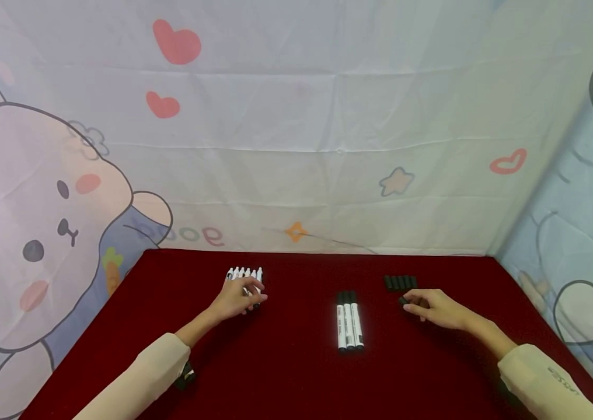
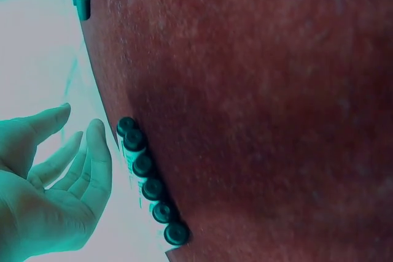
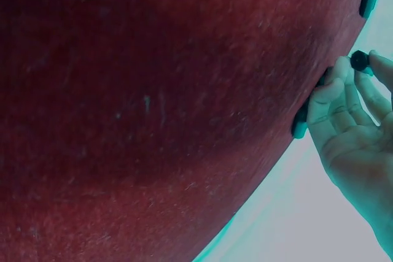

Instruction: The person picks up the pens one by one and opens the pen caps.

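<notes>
My left hand (image 1: pixel 237 296) hovers over a row of white uncapped markers (image 1: pixel 244 272) at the table's back left. Its fingers are loosely bent with nothing between them; the left wrist view shows the dark marker ends (image 2: pixel 151 188) beside this hand. My right hand (image 1: pixel 437 308) pinches a black marker cap (image 3: pixel 360 61) between thumb and fingertip. Just beyond that hand, several black caps (image 1: pixel 400 283) stand side by side in a row. Between the hands lie 3 capped white markers (image 1: pixel 349 326), their black caps pointing away from me.
Dark red cloth (image 1: pixel 286 373) covers the table. A small dark object (image 1: pixel 186 375) lies by my left sleeve, partly hidden. Behind the table hangs a pale printed curtain (image 1: pixel 328 116), and another printed side (image 1: pixel 580 245) closes off the right.
</notes>
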Demonstrator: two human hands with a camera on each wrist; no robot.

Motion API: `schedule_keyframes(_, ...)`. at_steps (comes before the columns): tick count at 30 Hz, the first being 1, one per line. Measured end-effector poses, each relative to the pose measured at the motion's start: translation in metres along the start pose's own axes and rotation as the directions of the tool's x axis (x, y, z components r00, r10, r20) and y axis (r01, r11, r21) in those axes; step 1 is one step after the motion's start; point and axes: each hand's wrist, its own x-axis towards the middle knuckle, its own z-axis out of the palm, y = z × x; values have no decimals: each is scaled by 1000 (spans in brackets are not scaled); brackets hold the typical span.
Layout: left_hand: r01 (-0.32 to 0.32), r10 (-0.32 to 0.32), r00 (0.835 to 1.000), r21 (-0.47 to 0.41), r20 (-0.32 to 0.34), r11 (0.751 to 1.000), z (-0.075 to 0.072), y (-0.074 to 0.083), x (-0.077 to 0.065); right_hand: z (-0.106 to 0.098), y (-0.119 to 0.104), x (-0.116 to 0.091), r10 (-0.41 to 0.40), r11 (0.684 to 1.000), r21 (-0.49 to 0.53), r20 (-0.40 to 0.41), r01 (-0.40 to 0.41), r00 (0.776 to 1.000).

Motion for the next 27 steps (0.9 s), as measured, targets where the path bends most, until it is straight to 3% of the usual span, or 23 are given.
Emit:
schedule_keyframes(17, -95, 96, 992, -15, 81, 995, 18, 22, -6, -8, 19, 2, 102, 995, 28, -121, -99, 987)
schedule_keyframes(27, -124, 124, 985, -9, 123, 992, 28, 32, -2, -18, 26, 13, 261, 965, 66, -258, -253, 930)
